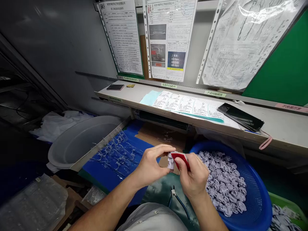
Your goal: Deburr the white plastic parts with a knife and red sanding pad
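Note:
Between the thumb and fingers of my left hand [150,165] is a small white plastic part [170,161], held upright in front of me. My right hand [196,176] grips a flat red pad [177,157] with a pale edge, its thumb lying across the red face. The pad sits against or right beside the white part; actual contact is hard to make out. Below the hands, blue-handled side cutters [179,200] lie on the dark green work surface [157,191]. To the right, a blue basket [261,195] holds many similar white parts [225,184].
Clear plastic sprues [117,154] lie on a blue sheet to the left, beside a large grey tub [84,138]. A shelf ahead carries papers [190,104] and a black phone [240,117]. A green bin [295,207] with more parts stands lower right.

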`<state>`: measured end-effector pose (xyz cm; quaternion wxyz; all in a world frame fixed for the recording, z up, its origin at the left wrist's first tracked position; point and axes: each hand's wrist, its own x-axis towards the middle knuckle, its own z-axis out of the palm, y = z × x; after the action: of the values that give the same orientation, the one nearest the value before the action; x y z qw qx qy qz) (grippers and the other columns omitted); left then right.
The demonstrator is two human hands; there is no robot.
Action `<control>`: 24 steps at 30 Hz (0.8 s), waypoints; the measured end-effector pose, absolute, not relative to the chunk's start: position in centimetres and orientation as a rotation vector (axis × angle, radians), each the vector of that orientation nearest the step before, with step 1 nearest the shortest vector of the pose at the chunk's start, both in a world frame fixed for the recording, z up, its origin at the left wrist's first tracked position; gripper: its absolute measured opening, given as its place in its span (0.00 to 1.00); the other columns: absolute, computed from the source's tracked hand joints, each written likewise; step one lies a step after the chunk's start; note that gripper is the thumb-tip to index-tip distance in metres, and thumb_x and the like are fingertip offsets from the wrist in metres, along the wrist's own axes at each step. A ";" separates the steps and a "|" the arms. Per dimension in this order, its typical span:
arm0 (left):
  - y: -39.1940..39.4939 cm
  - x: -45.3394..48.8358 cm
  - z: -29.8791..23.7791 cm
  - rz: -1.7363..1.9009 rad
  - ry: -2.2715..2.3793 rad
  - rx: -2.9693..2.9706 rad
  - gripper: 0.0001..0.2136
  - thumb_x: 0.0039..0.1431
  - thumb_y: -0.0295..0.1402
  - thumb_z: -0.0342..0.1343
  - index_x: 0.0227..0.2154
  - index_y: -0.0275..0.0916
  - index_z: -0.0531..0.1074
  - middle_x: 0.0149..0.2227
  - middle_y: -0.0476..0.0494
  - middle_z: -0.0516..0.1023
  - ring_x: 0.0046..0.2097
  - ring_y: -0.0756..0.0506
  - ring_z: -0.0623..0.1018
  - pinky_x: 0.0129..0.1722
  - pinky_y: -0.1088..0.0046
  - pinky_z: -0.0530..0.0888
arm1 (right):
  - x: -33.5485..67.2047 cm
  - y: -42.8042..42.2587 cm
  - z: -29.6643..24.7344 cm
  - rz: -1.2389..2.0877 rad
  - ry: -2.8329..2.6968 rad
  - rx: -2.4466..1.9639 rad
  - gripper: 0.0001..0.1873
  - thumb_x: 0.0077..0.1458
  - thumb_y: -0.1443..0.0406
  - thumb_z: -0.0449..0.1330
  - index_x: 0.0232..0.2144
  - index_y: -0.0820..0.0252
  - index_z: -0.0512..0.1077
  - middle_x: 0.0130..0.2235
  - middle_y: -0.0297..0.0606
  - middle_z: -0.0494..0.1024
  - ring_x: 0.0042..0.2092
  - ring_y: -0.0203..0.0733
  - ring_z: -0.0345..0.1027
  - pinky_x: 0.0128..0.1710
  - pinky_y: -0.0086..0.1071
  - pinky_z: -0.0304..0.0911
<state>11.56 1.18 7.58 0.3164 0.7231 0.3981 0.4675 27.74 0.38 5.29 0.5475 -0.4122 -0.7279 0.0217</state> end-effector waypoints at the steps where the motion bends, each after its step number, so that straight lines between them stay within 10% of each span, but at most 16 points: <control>1: 1.2 11.7 7.4 1.199 1.008 1.843 0.23 0.42 0.19 0.65 0.44 0.37 0.76 0.45 0.42 0.80 0.45 0.42 0.80 0.46 0.68 0.78 | 27.5 0.8 5.7 0.058 -1.773 -0.964 0.11 0.64 0.66 0.55 0.28 0.59 0.68 0.24 0.33 0.68 0.27 0.35 0.59 0.29 0.31 0.52; 6: 0.9 12.5 5.8 1.067 0.940 1.597 0.18 0.36 0.17 0.66 0.34 0.34 0.75 0.36 0.45 0.80 0.40 0.41 0.81 0.40 0.69 0.79 | 27.1 2.4 9.5 0.253 -1.955 -0.858 0.19 0.65 0.62 0.54 0.22 0.59 0.63 0.22 0.29 0.62 0.25 0.32 0.55 0.28 0.29 0.49; 13: 1.5 10.9 7.0 1.173 0.935 1.625 0.28 0.36 0.20 0.71 0.45 0.37 0.76 0.44 0.40 0.81 0.46 0.40 0.80 0.49 0.66 0.76 | 29.6 2.7 9.3 0.680 -1.761 -1.042 0.24 0.58 0.52 0.61 0.19 0.59 0.61 0.19 0.26 0.59 0.22 0.29 0.52 0.21 0.25 0.47; 24: 2.0 10.3 5.8 1.126 0.817 1.343 0.38 0.30 0.23 0.76 0.50 0.41 0.72 0.48 0.38 0.80 0.49 0.39 0.80 0.49 0.67 0.77 | 29.8 4.2 6.8 0.474 -1.729 -1.264 0.26 0.57 0.49 0.58 0.16 0.58 0.60 0.18 0.28 0.59 0.22 0.30 0.51 0.22 0.25 0.46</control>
<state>10.30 2.05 5.76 0.5679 0.5717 0.3478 0.4791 29.78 4.17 6.81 0.4564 -0.5128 -0.7013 0.1921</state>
